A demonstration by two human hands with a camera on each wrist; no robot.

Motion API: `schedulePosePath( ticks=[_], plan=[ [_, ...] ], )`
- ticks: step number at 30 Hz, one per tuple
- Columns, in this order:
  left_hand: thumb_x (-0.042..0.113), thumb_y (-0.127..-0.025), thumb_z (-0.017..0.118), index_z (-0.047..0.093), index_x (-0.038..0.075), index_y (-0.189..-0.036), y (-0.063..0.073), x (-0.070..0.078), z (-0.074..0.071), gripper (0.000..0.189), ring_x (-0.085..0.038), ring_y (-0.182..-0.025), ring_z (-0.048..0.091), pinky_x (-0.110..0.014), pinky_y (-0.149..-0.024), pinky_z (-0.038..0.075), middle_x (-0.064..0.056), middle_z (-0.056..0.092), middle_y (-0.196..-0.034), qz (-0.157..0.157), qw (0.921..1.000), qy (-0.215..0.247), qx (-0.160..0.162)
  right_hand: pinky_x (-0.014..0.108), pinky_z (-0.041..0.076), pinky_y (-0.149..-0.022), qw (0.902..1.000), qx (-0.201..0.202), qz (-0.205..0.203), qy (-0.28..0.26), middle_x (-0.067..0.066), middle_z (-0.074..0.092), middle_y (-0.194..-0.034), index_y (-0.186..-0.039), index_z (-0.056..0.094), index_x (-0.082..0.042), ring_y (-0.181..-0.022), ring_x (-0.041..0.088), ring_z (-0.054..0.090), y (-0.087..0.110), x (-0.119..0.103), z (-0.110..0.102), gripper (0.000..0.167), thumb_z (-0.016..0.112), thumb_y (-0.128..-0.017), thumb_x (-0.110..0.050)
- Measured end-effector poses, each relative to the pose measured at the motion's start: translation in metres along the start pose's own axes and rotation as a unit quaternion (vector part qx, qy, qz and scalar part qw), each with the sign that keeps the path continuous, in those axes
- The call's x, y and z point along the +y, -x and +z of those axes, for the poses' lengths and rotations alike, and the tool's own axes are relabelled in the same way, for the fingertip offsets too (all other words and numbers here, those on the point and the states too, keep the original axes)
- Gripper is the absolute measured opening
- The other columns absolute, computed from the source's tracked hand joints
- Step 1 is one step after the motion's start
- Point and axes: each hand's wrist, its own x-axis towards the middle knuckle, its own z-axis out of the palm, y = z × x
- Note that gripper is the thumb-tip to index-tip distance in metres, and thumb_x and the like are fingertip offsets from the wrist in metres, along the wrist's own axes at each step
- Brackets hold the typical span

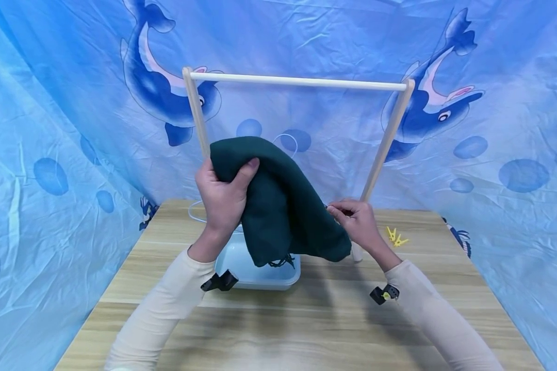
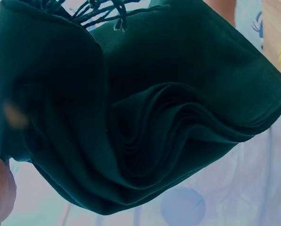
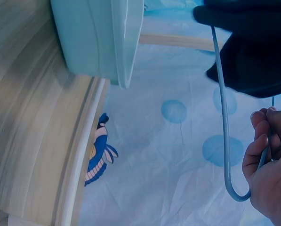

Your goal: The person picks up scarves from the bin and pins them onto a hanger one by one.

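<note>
A dark green scarf [image 1: 278, 196], folded in layers and fringed at one end, hangs in the air in front of the rack. My left hand [image 1: 225, 198] grips its upper left part, with the thumb lying over the cloth. In the left wrist view the scarf [image 2: 178, 70] fills most of the picture. At the scarf's lower right side is my right hand [image 1: 355, 221]. The right wrist view has this hand [image 3: 272, 160] with fingers curled round a pale blue wire hanger [image 3: 226, 141], whose other end meets the dark cloth. The scarf hides part of the hanger.
A light blue plastic basin [image 1: 264, 278] stands on the wooden table [image 1: 343, 330] below the scarf. Behind rises a rack with a white crossbar [image 1: 297, 81] and wooden posts. Yellow clothespins [image 1: 396, 237] lie on the right. Blue dolphin-print curtain [image 1: 74, 103] surrounds the table.
</note>
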Motion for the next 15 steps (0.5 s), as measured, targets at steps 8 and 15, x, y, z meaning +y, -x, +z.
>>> schedulePosePath(
  ticks=[8,15],
  plan=[
    [0.019,-0.089,0.078,0.063,-0.013,-0.098,0.013,-0.014,-0.006,0.036,-0.023,-0.087,0.067,-0.034,-0.077,0.054,0.001,0.074,-0.096,-0.028,0.9983,-0.049,-0.016,0.016,0.043,-0.056,0.9996,-0.003,0.023,-0.014,0.021,0.07,-0.076,-0.092,0.076,0.011,-0.065,0.031,0.062,-0.003,-0.019,-0.003,0.01,0.067,-0.094,0.008],
    [0.015,-0.088,0.079,0.063,-0.013,-0.099,0.019,-0.019,-0.01,0.035,-0.021,-0.089,0.068,-0.033,-0.079,0.054,0.004,0.073,-0.097,-0.035,0.9974,-0.061,-0.016,0.016,0.045,-0.056,0.9985,-0.014,0.051,-0.011,0.021,0.071,-0.077,-0.092,0.077,0.01,-0.066,0.032,0.064,-0.003,-0.018,-0.001,0.011,0.068,-0.094,0.005]
  ],
)
